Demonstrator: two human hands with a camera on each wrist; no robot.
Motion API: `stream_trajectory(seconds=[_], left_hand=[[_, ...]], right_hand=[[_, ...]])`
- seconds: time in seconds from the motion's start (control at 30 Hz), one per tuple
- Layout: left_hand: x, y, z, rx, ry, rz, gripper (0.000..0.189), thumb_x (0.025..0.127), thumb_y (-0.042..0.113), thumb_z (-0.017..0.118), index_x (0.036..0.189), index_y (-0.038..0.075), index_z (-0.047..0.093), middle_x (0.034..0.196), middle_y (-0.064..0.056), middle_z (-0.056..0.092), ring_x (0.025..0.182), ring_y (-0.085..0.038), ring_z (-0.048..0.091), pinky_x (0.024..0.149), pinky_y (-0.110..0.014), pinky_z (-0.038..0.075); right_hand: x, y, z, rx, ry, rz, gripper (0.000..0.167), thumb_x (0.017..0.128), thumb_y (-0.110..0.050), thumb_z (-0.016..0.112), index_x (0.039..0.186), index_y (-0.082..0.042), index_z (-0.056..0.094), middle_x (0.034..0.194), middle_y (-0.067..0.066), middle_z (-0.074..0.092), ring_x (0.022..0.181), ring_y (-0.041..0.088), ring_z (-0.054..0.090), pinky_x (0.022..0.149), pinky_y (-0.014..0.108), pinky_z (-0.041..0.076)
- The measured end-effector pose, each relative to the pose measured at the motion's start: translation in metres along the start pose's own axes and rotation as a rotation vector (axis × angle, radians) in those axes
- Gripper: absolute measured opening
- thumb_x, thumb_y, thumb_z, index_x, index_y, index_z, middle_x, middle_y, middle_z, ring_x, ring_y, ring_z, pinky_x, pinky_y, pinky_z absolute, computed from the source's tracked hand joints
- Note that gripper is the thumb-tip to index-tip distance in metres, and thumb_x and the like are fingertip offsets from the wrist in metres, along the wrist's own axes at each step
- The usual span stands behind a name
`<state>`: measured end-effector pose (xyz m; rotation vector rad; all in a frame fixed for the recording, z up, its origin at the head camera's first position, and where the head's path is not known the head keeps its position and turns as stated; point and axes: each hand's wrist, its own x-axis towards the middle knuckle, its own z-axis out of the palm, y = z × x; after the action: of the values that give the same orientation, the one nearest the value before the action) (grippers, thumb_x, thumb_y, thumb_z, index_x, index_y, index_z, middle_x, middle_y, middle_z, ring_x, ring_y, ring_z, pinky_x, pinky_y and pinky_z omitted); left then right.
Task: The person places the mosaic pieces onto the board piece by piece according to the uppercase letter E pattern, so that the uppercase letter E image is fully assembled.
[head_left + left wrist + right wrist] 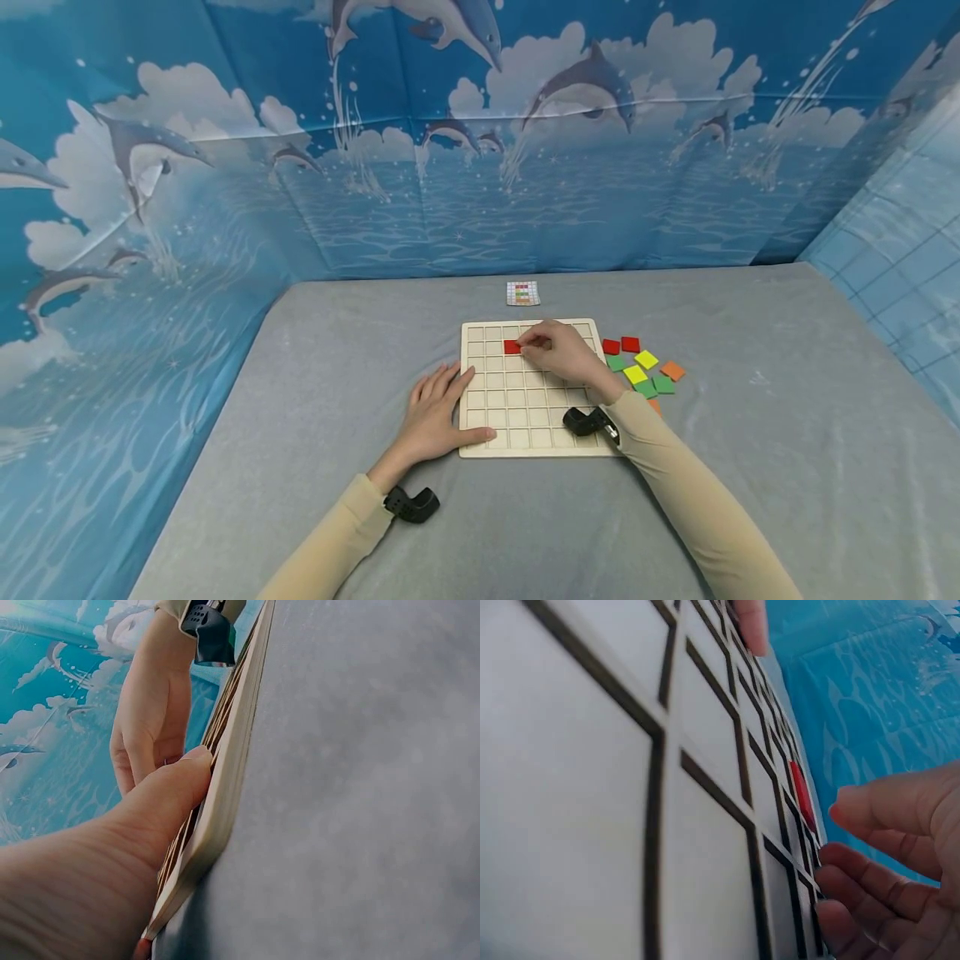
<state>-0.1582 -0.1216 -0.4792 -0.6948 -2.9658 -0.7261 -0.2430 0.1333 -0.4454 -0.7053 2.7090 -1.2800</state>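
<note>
Found red tile [512, 347] in wooden grid board [525, 417], centre of frame. Noted right hand [558, 352] just beside, with narrow grip, thumb apart from fingers. Noted left hand [435, 421] at board's lower left, with wide grip. Logged loose coloured tiles [635, 375], right of centre, on tabletop [375, 333].

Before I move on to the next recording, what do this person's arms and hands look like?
The left sleeve and right sleeve are plain beige and reach close to the wrists. A chunky black device is strapped at each wrist: left device, right device. The left hand and right hand are ungloved. I can see no cables.
</note>
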Motion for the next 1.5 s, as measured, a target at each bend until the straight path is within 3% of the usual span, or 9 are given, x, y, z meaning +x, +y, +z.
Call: stream_trajectory(seconds=[0.27, 0.5, 0.77, 1.07, 1.23, 1.5], left_hand=[[0.0, 0.0, -0.002, -0.006, -0.002, 0.002, 0.097, 0.077, 0.064, 0.066, 0.151, 0.015, 0.027, 0.155, -0.01, 0.02, 0.142, -0.028, 0.011, 0.108, -0.05, 0.007], [0.0, -0.001, -0.002, -0.021, -0.006, 0.01, 0.097, 0.077, 0.063, 0.066, 0.151, 0.015, 0.027, 0.155, -0.01, 0.019, 0.142, -0.028, 0.01, 0.108, -0.051, 0.006], [0.0, 0.0, -0.003, -0.026, -0.007, 0.017, 0.096, 0.078, 0.062, 0.066, 0.151, 0.014, 0.027, 0.155, -0.011, 0.019, 0.142, -0.029, 0.01, 0.108, -0.051, 0.006], [0.0, -0.001, -0.002, -0.017, -0.002, 0.012, 0.097, 0.077, 0.063, 0.065, 0.151, 0.015, 0.027, 0.155, -0.01, 0.019, 0.142, -0.029, 0.01, 0.108, -0.051, 0.007], [0.0, -0.002, -0.001, -0.008, -0.001, 0.013, 0.096, 0.077, 0.064, 0.065, 0.151, 0.016, 0.027, 0.155, -0.01, 0.019, 0.142, -0.028, 0.01, 0.108, -0.051, 0.006], [0.0, -0.001, -0.002, -0.013, -0.009, 0.012, 0.097, 0.077, 0.063, 0.065, 0.152, 0.016, 0.026, 0.155, -0.01, 0.018, 0.142, -0.028, 0.009, 0.108, -0.05, 0.006]], right_hand=[[-0.014, 0.011, -0.017, 0.002, 0.074, 0.024, 0.018, 0.094, -0.015, 0.062, 0.107, -0.005, 0.07, 0.102, 0.006, 0.066, 0.087, 0.022, 0.06, 0.075, 0.039, 0.046], [-0.03, 0.021, -0.04, -0.023, 0.128, 0.093, 0.023, 0.095, -0.017, 0.061, 0.111, -0.002, 0.068, 0.101, 0.011, 0.065, 0.086, 0.025, 0.06, 0.072, 0.04, 0.046], [-0.045, 0.034, -0.061, -0.095, 0.176, 0.106, 0.028, 0.093, -0.026, 0.064, 0.106, -0.002, 0.068, 0.087, 0.009, 0.062, 0.074, 0.024, 0.056, 0.063, 0.038, 0.044], [-0.054, 0.043, -0.073, -0.217, 0.093, 0.227, 0.029, 0.088, -0.024, 0.07, 0.107, -0.002, 0.067, 0.083, 0.007, 0.056, 0.069, 0.023, 0.047, 0.059, 0.035, 0.037], [-0.056, 0.044, -0.075, -0.268, 0.046, 0.234, 0.028, 0.089, -0.019, 0.068, 0.109, 0.0, 0.066, 0.085, 0.009, 0.057, 0.069, 0.023, 0.047, 0.059, 0.036, 0.037], [-0.054, 0.045, -0.074, -0.32, 0.045, 0.246, 0.024, 0.09, -0.016, 0.067, 0.106, 0.001, 0.066, 0.083, 0.009, 0.056, 0.066, 0.022, 0.046, 0.057, 0.035, 0.036]])
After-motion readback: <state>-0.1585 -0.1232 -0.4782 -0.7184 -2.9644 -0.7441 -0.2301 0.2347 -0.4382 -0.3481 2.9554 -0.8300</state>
